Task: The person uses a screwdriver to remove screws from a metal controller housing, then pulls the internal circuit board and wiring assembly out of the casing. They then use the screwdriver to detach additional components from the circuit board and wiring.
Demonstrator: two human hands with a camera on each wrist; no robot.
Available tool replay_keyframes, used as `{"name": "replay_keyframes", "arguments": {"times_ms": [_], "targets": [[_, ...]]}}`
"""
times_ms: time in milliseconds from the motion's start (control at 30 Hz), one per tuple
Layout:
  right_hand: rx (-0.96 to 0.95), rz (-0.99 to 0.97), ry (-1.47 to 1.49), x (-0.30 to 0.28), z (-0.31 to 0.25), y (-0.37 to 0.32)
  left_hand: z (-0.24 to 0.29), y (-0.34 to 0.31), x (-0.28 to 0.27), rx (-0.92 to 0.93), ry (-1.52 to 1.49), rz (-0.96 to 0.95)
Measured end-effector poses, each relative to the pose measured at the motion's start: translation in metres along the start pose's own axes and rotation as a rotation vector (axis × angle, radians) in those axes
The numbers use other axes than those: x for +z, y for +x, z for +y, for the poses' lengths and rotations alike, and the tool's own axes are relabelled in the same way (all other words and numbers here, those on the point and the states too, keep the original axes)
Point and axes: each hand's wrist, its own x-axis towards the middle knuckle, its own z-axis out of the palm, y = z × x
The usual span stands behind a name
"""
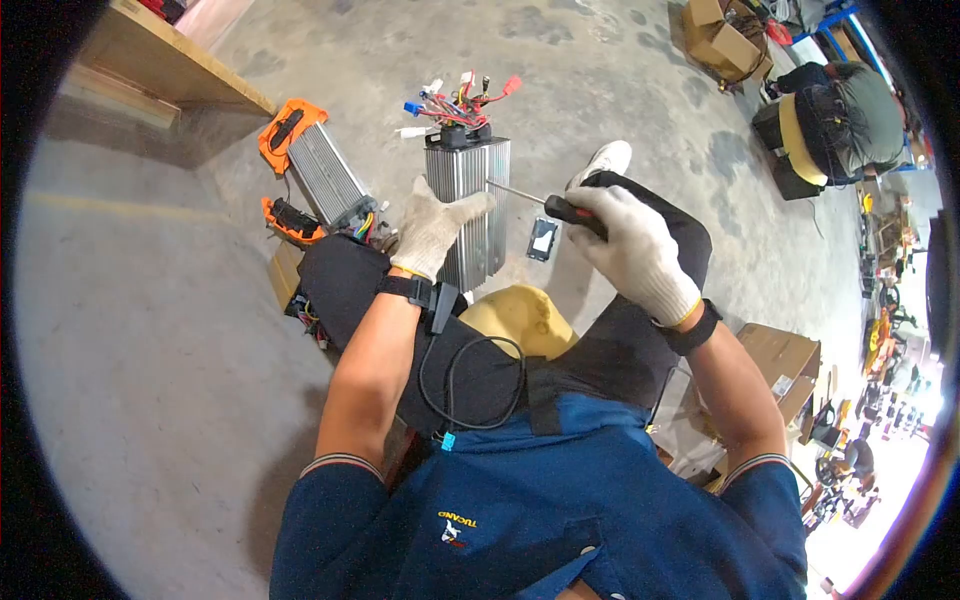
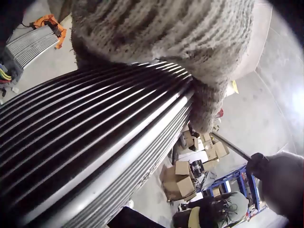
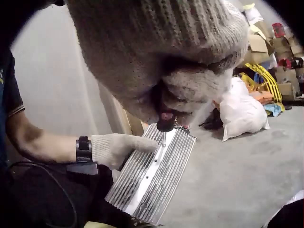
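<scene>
A silver finned metal controller box (image 1: 465, 165) stands upright between the person's knees, with a bundle of coloured wires and plugs (image 1: 460, 105) at its top. The gloved left hand (image 1: 428, 225) grips the box from the left, its thumb lying across the fins. In the gloved right hand (image 1: 630, 245) is a screwdriver (image 1: 562, 208) with a dark handle, its shaft pointing left. The right wrist view shows the screwdriver shaft (image 3: 165, 138) meeting the flat strip between the fins, near the left thumb. Small dark holes dot that strip.
A second finned box (image 1: 330, 175) with orange end pieces (image 1: 275, 150) lies on the floor at left. A small dark rectangular device (image 1: 541, 240) lies right of the upright box. Wooden furniture (image 1: 170, 60) stands far left. Another person (image 1: 860, 120) bends over at the far right, near cardboard boxes (image 1: 720, 45).
</scene>
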Motion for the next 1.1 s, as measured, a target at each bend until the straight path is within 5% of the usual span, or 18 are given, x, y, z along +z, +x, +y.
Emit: {"name": "replay_keyframes", "arguments": {"times_ms": [33,100,133,167,233,367,433,500,533,567,633,700,767,833,867,900,1000,1100], "targets": [[-0.004,-0.001,-0.001,0.001,0.005,0.0,0.004,-0.003,0.0,0.0,-0.002,0.003],[0.622,-0.048,0.828,0.002,0.009,0.001,0.014,-0.011,-0.002,-0.037,0.036,0.038],[0.683,-0.025,1.126,0.008,0.017,0.001,0.012,-0.011,-0.003,-0.04,0.038,0.041],[0.682,-0.025,1.127,0.006,0.021,-0.001,0.011,-0.01,-0.003,-0.033,0.004,0.007],[0.996,-0.231,1.389,0.002,0.022,0.0,0.014,-0.009,-0.002,-0.02,-0.033,-0.035],[1.004,-0.559,1.584,0.004,0.022,-0.004,0.014,-0.007,-0.01,-0.023,0.055,-0.018],[0.979,-0.603,1.526,0.002,0.02,-0.006,0.018,-0.01,-0.012,-0.01,0.025,-0.037],[0.49,-0.495,0.682,0.006,0.016,-0.01,0.023,-0.012,-0.012,-0.001,0.067,-0.048],[0.127,-0.263,0.374,0.008,0.015,-0.015,0.021,-0.011,-0.011,0.0,0.067,-0.05],[0.129,-0.259,0.371,0.007,0.014,-0.014,0.016,-0.009,-0.011,0.002,0.065,-0.058],[0.0,-0.234,-0.123,0.0,0.002,-0.009,0.019,-0.009,-0.011,0.001,0.06,-0.068],[0.055,-0.295,-0.186,-0.005,-0.004,-0.005,0.025,-0.012,-0.011,-0.043,0.166,-0.003],[-0.042,-0.115,-0.128,0.0,0.009,-0.005,0.032,-0.015,-0.008,-0.063,0.184,0.007],[0.164,0.046,0.409,0.006,0.007,0.005,0.028,-0.013,-0.008,-0.084,0.198,0.028],[0.631,-0.125,0.75,-0.011,0.008,0.003,0.019,-0.01,-0.006,-0.033,0.163,0.031],[0.74,-0.078,1.076,-0.005,0.015,0.005,0.019,-0.01,-0.007,0.018,0.13,0.028],[0.953,0.038,1.331,0.005,0.027,-0.006,0.022,-0.01,-0.008,-0.03,0.092,-0.015],[1.122,-0.244,1.496,0.003,0.044,-0.008,0.022,-0.011,-0.008,-0.001,0.128,0.011]]}}
